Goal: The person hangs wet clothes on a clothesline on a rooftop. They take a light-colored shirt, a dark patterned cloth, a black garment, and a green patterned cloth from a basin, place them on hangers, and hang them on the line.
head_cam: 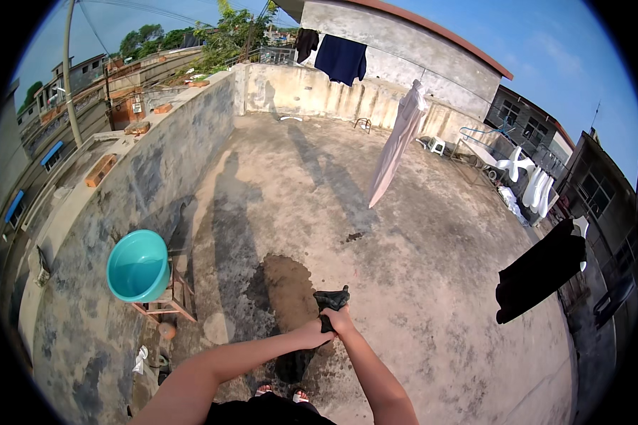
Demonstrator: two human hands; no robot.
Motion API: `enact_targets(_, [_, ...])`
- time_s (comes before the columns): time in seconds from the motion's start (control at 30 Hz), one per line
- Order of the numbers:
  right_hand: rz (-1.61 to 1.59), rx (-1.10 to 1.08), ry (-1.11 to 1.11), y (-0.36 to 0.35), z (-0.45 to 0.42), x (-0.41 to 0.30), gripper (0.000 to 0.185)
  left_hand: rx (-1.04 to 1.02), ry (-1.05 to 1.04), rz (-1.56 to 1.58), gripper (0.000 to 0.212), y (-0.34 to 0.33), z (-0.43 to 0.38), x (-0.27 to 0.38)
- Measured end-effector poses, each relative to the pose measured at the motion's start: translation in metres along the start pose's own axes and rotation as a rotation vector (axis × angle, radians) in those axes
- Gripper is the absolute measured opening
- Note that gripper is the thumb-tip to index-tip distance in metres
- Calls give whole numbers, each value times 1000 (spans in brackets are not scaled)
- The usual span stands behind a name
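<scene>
Both of my hands grip a black cloth (332,299) out in front of me, above the concrete floor. My left hand (315,334) is closed around its lower part. Just above and to the right, my right hand (340,320) clasps it close to the bunched top end. More dark fabric (295,364) appears to hang below my hands, partly hidden by my left forearm. On the floor beyond the cloth spreads a dark wet patch (288,287).
A teal plastic basin (138,265) rests on a wooden stool (178,303) beside the low wall (154,175). A pale pink garment (399,143) and a navy one (341,59) hang ahead. To the right are a black garment (542,271) and several white hangers (537,191).
</scene>
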State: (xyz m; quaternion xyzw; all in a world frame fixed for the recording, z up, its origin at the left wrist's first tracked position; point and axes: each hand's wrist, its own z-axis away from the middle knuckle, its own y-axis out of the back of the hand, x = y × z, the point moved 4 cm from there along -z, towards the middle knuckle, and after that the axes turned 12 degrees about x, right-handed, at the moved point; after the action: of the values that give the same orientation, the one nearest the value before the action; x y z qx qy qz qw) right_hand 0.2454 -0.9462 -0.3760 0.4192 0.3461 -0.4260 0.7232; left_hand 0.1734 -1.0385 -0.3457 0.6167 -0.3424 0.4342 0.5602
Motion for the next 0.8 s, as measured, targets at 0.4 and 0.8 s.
enact_targets(0.4, [-714,-103,-1,48,33,17,74,-493,629,1315,44,14,18,64])
enact_targets(0.8, [-1543,-500,10,46,71,-61,75,-856,553,1625,56,-23,49,87])
